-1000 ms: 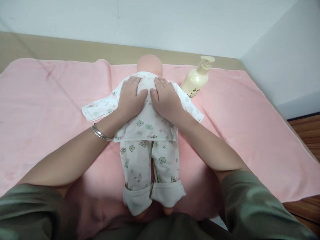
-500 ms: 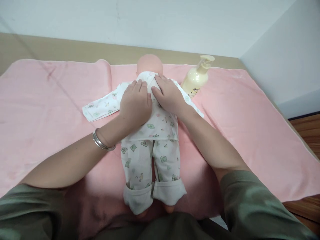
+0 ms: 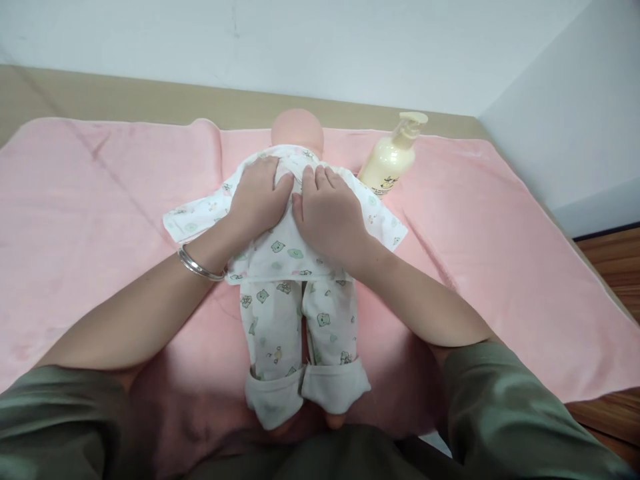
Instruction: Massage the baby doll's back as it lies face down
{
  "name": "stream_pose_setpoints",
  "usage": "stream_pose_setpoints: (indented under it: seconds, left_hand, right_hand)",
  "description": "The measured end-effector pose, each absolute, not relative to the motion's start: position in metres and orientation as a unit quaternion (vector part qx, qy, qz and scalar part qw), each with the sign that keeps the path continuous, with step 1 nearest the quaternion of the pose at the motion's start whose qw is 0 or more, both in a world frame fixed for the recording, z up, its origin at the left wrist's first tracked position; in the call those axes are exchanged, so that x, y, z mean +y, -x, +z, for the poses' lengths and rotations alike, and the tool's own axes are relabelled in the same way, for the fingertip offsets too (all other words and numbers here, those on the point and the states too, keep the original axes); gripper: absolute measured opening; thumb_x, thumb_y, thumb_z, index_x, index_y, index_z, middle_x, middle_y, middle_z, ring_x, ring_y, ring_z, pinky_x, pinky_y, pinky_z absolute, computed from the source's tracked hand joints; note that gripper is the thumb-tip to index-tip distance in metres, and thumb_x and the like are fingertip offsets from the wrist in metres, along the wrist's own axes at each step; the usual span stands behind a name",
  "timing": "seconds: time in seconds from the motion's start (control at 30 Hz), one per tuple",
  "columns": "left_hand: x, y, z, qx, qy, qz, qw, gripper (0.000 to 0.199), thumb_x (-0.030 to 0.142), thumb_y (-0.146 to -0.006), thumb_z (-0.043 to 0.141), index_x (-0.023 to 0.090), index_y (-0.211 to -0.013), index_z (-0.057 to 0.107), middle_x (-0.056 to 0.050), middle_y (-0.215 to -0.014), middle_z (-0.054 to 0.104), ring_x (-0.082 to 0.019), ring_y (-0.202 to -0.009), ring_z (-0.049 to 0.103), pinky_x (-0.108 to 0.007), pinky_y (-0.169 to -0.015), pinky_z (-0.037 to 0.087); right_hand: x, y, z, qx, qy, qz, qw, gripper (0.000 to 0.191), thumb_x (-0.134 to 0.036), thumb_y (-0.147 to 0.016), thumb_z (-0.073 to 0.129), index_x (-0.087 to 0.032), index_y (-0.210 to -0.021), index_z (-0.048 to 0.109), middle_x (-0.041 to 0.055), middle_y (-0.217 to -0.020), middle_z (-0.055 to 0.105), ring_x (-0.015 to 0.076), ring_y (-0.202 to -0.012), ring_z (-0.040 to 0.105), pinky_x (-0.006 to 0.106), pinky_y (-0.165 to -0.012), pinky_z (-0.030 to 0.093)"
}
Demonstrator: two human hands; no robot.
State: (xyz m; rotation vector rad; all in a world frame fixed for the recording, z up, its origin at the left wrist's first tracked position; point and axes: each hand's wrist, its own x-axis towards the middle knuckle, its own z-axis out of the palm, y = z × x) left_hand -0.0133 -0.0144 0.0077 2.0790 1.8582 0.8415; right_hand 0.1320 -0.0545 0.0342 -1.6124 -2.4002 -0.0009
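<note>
A baby doll [image 3: 299,130] lies face down, its head toward the wall and its feet toward me. It wears a white printed top [image 3: 293,257] and matching trousers [image 3: 327,327] with turned-up cuffs. My left hand [image 3: 260,197] rests flat on the left side of the doll's upper back, fingers stretched out. Beside it, my right hand [image 3: 330,213] lies on the right side of the back, open with its fingers extended. Both hands touch the top without gripping it, and the thumbs are close together. The doll's sleeves spread out to either side.
A pink blanket [image 3: 100,267] lies under the doll. To the right of the doll's head stands a cream pump bottle [image 3: 393,157]. The beige table edge [image 3: 150,97] runs along a white wall [image 3: 320,47]. Brown wood-grain flooring [image 3: 613,267] shows at right.
My left hand has shifted slightly left, its thumb spreading outward. My right hand has moved down the back toward me. The top's left hem has spread outward.
</note>
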Motion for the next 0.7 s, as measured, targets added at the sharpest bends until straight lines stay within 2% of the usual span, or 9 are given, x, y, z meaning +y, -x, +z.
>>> stream_pose_setpoints:
  seconds: [0.1, 0.27, 0.4, 0.5, 0.7]
  left_hand:
    - [-0.019, 0.011, 0.009, 0.634, -0.726, 0.257, 0.078, 0.038, 0.033, -0.100, 0.033, 0.017, -0.121, 0.061, -0.018, -0.131, 0.066, -0.032, -0.131, 0.059, -0.049, -0.118, 0.045]
    - [-0.039, 0.000, 0.019, 0.642, -0.744, 0.186, -0.013, 0.041, 0.026, -0.100, 0.025, 0.009, -0.109, 0.061, -0.023, -0.117, 0.067, -0.038, -0.119, 0.063, -0.054, -0.107, 0.051]
    - [-0.049, -0.006, 0.021, 0.626, -0.754, 0.195, -0.031, 0.045, 0.027, -0.100, 0.023, 0.006, -0.117, 0.060, -0.027, -0.125, 0.064, -0.038, -0.127, 0.059, -0.052, -0.113, 0.047]
    - [-0.047, -0.005, 0.017, 0.625, -0.753, 0.203, -0.020, 0.045, 0.026, -0.099, 0.024, 0.006, -0.117, 0.061, -0.026, -0.124, 0.065, -0.037, -0.126, 0.059, -0.051, -0.115, 0.046]
    - [-0.031, 0.002, 0.000, 0.604, -0.741, 0.294, 0.018, 0.042, 0.032, -0.098, 0.031, 0.014, -0.123, 0.059, -0.020, -0.128, 0.066, -0.033, -0.133, 0.056, -0.050, -0.124, 0.038]
  right_hand:
    - [-0.042, -0.134, 0.035, -0.827, 0.549, 0.037, 0.112, 0.061, -0.030, -0.105, 0.032, 0.004, -0.156, 0.037, 0.0249, -0.163, 0.039, 0.0356, -0.158, 0.034, 0.050, -0.134, 0.028]
    - [-0.014, -0.143, 0.034, -0.815, 0.559, 0.104, 0.108, 0.067, -0.035, -0.104, 0.036, 0.005, -0.158, 0.032, 0.0236, -0.169, 0.029, 0.0337, -0.162, 0.022, 0.049, -0.137, 0.022]
    - [-0.011, -0.146, 0.031, -0.819, 0.551, 0.100, 0.125, 0.067, -0.034, -0.102, 0.036, 0.005, -0.157, 0.033, 0.0234, -0.168, 0.030, 0.0343, -0.162, 0.023, 0.050, -0.136, 0.021]
    - [-0.013, -0.145, 0.029, -0.818, 0.554, 0.091, 0.124, 0.068, -0.034, -0.103, 0.035, 0.005, -0.158, 0.032, 0.0234, -0.168, 0.031, 0.0340, -0.162, 0.024, 0.047, -0.137, 0.020]
    - [-0.012, -0.143, 0.027, -0.815, 0.559, 0.082, 0.126, 0.067, -0.035, -0.104, 0.035, 0.004, -0.158, 0.033, 0.0227, -0.167, 0.033, 0.0333, -0.161, 0.025, 0.047, -0.137, 0.021]
